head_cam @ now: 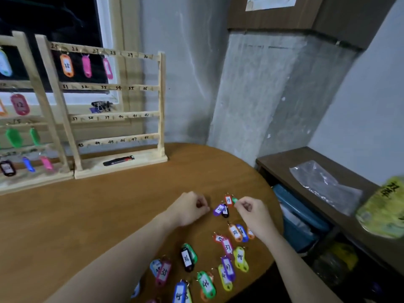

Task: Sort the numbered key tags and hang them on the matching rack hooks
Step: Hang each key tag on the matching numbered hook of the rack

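Note:
Several coloured numbered key tags lie spread on the brown table [87, 215], among them a red tag 29 [228, 200], a purple tag [218, 209], an orange tag 38 [235, 232] and a black tag 36 [187, 259]. My right hand [251, 215] pinches a green tag [234, 200] just right of the red one. With fingers curled and nothing visibly held, my left hand [190, 207] rests just left of the purple tag. At the back left stands a wooden rack [109, 114] numbered 25 to 48, with orange and pink tags hanging on its top row.
A second wooden rack [24, 127] with hung tags stands at the far left. A black and red object [119, 160] lies on the rack base, and a key bunch [101, 106] sits behind it. A dark shelf [306, 162] with a plastic bag is at right.

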Tool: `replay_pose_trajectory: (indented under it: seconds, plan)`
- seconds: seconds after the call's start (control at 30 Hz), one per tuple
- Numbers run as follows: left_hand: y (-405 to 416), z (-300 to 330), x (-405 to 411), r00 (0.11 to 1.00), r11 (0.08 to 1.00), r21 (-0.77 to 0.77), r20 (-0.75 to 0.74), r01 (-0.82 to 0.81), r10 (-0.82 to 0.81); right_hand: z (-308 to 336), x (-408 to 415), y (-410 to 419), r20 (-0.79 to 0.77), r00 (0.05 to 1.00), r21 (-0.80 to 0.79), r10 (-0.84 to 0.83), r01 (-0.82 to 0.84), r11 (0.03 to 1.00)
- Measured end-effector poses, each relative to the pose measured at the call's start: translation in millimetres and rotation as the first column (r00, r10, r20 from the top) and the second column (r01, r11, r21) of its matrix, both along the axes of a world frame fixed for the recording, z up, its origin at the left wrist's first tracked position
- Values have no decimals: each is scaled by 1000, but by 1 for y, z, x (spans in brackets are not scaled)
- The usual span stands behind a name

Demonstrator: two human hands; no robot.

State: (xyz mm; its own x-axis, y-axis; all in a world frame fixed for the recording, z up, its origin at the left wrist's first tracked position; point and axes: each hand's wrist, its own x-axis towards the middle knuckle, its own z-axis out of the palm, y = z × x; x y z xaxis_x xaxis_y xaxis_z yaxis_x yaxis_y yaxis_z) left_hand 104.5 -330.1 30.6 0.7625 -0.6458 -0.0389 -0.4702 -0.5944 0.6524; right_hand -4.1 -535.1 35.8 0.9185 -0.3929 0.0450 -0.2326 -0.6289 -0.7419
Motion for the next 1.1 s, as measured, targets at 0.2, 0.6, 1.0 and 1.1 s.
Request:
replay_pose_trajectory:
  seconds: [0.2, 0.6, 1.0, 1.1]
  plan:
    - [-24, -10, 7, 1000, 999, -41, -21, -5, 4, -12, 8, 8, 27, 1000, -283, -7, 15, 959]
    - [-48, -18, 18, 1000, 999, -41, -13, -16, 15, -14, 30, 17, -131, 989, -344, -69, 20, 939]
    - [23, -2, 26, 995, 998, -21, -90, -55, 53, -12, 47, 43, -244, 969, -397, -34, -68, 915]
    - [34, 1, 22, 991, 998, 0, -115, -70, 69, -10, 46, 50, -256, 967, -375, -10, -90, 922]
